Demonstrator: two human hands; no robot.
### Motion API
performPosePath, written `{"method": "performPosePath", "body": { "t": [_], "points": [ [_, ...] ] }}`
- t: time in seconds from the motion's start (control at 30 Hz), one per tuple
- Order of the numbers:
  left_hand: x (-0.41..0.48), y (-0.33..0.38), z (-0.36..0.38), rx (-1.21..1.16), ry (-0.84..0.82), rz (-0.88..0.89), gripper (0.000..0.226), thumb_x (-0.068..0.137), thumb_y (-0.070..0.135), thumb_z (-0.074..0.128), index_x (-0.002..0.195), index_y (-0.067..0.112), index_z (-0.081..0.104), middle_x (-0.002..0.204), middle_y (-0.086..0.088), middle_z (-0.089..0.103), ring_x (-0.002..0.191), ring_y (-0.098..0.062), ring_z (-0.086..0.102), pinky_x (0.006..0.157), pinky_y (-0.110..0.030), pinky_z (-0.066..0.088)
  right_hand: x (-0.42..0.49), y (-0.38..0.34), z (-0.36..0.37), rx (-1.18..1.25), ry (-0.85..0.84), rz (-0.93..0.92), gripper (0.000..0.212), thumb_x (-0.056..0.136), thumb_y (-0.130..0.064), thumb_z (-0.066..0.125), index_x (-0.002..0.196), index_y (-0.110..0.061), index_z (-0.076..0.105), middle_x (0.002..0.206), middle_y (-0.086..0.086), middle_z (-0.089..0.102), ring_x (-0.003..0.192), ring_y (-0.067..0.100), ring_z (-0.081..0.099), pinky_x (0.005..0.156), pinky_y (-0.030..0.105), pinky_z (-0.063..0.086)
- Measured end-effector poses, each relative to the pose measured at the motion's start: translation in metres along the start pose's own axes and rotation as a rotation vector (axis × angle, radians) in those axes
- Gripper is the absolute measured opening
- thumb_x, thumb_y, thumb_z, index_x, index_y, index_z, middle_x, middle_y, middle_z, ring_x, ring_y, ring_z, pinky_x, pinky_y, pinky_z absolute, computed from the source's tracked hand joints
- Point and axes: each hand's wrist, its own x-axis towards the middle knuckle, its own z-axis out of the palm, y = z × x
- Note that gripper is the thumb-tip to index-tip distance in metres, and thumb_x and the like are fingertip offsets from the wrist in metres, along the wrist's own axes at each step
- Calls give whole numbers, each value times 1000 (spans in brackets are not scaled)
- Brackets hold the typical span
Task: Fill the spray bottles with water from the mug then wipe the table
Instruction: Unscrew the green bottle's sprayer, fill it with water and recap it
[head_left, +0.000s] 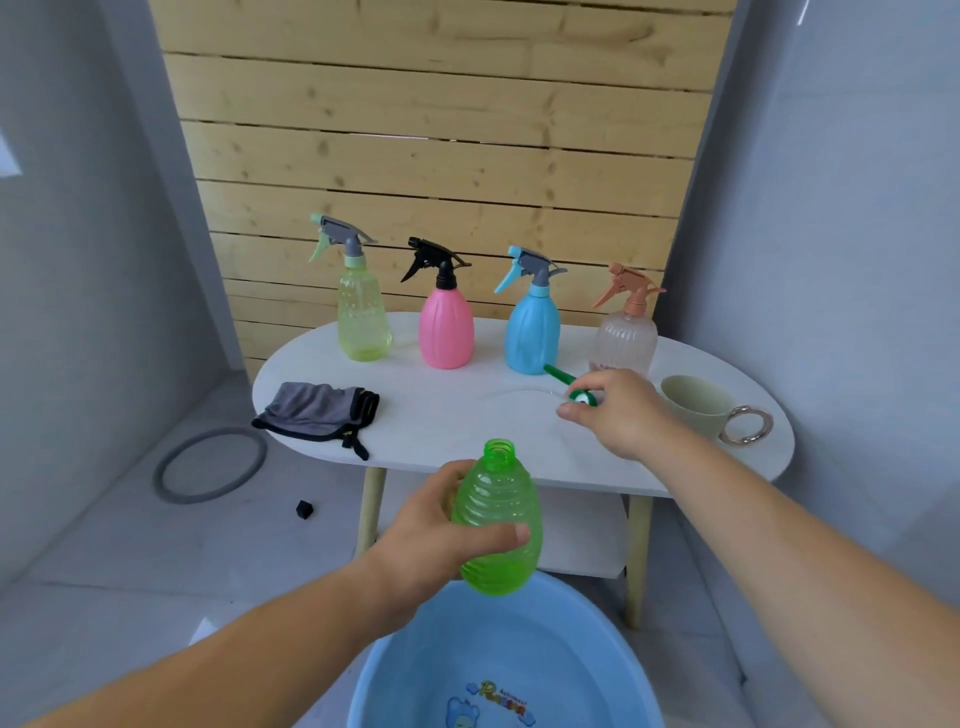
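Far left on the tabletop: grey cloth, crumpled and not in use.

Back row, 4 capped spray bottles standing upright and apart: yellow-green bottle, pink bottle, blue bottle, clear peach-topped bottle.

Left grip: fingers and thumb wrapped round the body of bottle 5, the green bottle. It is held upright in front of the tabletop edge and above the blue basin on the floor. The neck is open, with no head fitted. Fill level not readable through the ribbed plastic.

Right grip: curled round the collar of the green spray head, low over the tabletop just in front of the blue and clear bottles. Its clear dip tube trails left across the surface.

Mug: right end of the tabletop, ring handle facing the person, just beside the right grip. Cannot tell whether it holds water.

Judgement: filling step, bottle 5 opened and ready to receive. Next move calls for letting go of the head, taking the mug by its handle and pouring slowly into the narrow neck, with the bottle over the basin to catch spill. Wiping not yet begun.
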Motion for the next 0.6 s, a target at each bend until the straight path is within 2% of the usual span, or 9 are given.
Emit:
{"method": "performPosePath", "body": {
  "t": [0.07,0.13,0.2,0.27,0.47,0.6],
  "points": [
    [-3,3,1,-8,6,0,66,63,18,89,123,25,63,110,-7,77,103,-30,75,88,-46,62,-11,-5,-10,-24,49,-21,31,88,-37,70,115,-21,70,132,9,59,106,24,55,82,28,38],
    [-6,5,3,-9,12,4,66,63,19,90,123,25,63,110,-7,77,103,-30,75,87,-46,62,-18,-9,-21,-98,190,-66,30,86,-40,72,112,-25,71,127,9,59,106,25,53,81,28,37],
    [-10,6,5,-11,15,7,65,63,20,90,122,25,63,110,-7,76,103,-30,75,86,-46,62,-25,-14,-34,-154,331,-107,29,83,-38,75,109,-25,73,128,11,53,116,31,49,91,30,39],
    [-13,8,7,-5,20,7,65,62,20,90,121,25,63,110,-7,76,102,-29,75,84,-46,63,-36,-21,-48,-170,413,-131,28,84,-33,76,109,-22,73,129,12,49,119,35,44,99,31,35],
    [-21,12,7,24,16,13,65,62,22,90,120,27,63,109,-5,76,100,-28,76,86,-49,62,-65,-24,-70,-292,454,-164,25,89,-21,70,114,-19,72,138,12,43,123,35,36,103,31,31],
    [-23,11,9,52,-1,22,66,61,21,91,121,26,64,108,-6,77,100,-28,76,85,-44,63,-73,-23,-68,-315,462,-183,27,88,-22,71,115,-19,72,139,12,42,123,36,35,105,34,33]
  ]
}}
